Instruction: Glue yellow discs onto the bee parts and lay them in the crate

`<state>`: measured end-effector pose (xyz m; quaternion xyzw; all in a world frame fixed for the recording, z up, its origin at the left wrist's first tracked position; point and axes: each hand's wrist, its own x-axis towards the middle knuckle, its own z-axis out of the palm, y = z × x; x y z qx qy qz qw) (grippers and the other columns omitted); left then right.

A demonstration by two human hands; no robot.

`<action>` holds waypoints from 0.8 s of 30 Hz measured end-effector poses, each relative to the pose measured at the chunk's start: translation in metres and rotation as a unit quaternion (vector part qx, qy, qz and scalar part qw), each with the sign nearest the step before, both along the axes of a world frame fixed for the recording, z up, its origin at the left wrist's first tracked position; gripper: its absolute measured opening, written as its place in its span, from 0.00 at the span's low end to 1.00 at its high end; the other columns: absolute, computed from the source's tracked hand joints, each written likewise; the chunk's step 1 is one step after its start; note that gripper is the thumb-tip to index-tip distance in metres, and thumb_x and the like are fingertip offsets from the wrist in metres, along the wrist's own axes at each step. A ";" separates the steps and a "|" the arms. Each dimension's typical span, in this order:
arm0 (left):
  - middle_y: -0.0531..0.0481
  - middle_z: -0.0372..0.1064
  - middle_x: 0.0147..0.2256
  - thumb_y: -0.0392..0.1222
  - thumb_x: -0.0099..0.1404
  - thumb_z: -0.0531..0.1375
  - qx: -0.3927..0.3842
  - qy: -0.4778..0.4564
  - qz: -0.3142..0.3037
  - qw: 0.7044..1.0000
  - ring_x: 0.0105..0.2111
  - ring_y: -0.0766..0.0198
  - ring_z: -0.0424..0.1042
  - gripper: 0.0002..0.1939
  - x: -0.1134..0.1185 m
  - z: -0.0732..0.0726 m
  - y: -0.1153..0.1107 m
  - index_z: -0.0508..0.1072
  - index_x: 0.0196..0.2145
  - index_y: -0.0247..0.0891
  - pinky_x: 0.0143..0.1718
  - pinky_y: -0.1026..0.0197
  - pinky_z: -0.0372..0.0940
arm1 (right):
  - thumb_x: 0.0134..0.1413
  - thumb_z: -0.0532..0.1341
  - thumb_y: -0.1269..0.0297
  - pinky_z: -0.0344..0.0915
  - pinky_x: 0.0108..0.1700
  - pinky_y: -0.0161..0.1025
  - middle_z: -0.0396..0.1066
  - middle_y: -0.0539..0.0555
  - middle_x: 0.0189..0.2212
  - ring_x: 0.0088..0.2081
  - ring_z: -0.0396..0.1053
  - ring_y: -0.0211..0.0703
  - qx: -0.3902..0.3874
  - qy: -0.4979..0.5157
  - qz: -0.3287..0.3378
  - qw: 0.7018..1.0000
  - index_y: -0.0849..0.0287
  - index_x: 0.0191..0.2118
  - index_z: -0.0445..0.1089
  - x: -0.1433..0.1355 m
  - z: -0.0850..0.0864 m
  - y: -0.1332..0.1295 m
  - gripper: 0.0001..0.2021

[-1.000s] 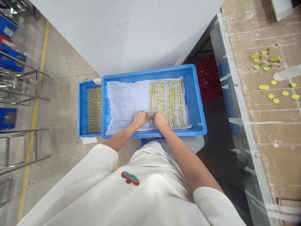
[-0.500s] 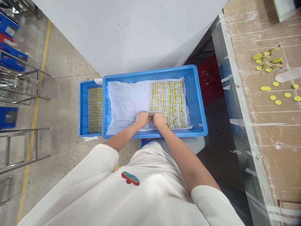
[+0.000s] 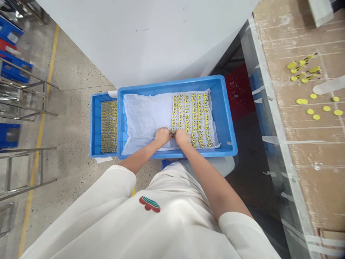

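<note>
A: Where were the hands?

B: The left hand (image 3: 162, 136) and right hand (image 3: 182, 137) nearly met at the near end of the leftmost row of yellow pieces (image 3: 174, 111). The fingers of both were curled in about 1 small piece (image 3: 173, 135); from where I stood, I could not tell whether either gripped it.

A: Which step was this?

B: Setting or straightening a piece at the row's end, I judged. The next move called for a light release, sparing its neighbours.

A: On what surface?

B: A wrinkled white cloth (image 3: 145, 111), lining a large blue bin (image 3: 231, 122). The 6 rows lay on its right part, running away from the person.

A: And beyond?

B: Just left, a smaller blue bin (image 3: 93, 126) held close-packed rows of similar pieces. A white panel (image 3: 161, 43) rose behind. At right, a cardboard-covered table (image 3: 309, 151) bore loose yellow discs (image 3: 326, 108); at far left, metal frames (image 3: 27, 149) stood across a yellow floor line (image 3: 40, 129).
</note>
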<state>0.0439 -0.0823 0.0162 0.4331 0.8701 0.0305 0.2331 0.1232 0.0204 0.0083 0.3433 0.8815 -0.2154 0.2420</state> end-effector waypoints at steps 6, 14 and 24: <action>0.43 0.75 0.42 0.40 0.64 0.54 0.007 -0.010 0.016 1.000 0.45 0.56 0.72 0.15 -0.005 -0.004 0.000 0.80 0.41 0.42 0.50 0.54 0.62 | 0.62 0.53 0.58 0.66 0.46 0.39 0.74 0.66 0.41 0.45 0.73 0.49 0.007 -0.007 0.008 1.000 0.62 0.44 0.74 -0.001 0.005 0.000 0.16; 0.45 0.73 0.48 0.39 0.65 0.52 0.065 -0.021 0.065 0.996 0.49 0.60 0.70 0.18 -0.017 0.006 -0.015 0.76 0.48 0.40 0.54 0.59 0.61 | 0.62 0.51 0.57 0.65 0.47 0.40 0.74 0.60 0.43 0.47 0.71 0.48 0.017 0.008 0.060 0.998 0.52 0.53 0.70 0.014 0.018 0.005 0.18; 0.45 0.75 0.45 0.35 0.59 0.58 0.048 -0.065 0.080 0.993 0.42 0.61 0.73 0.20 -0.044 0.012 -0.059 0.75 0.49 0.35 0.48 0.61 0.65 | 0.57 0.59 0.61 0.66 0.47 0.41 0.74 0.62 0.42 0.46 0.72 0.50 -0.003 -0.011 0.138 0.990 0.56 0.45 0.75 0.004 0.014 -0.004 0.13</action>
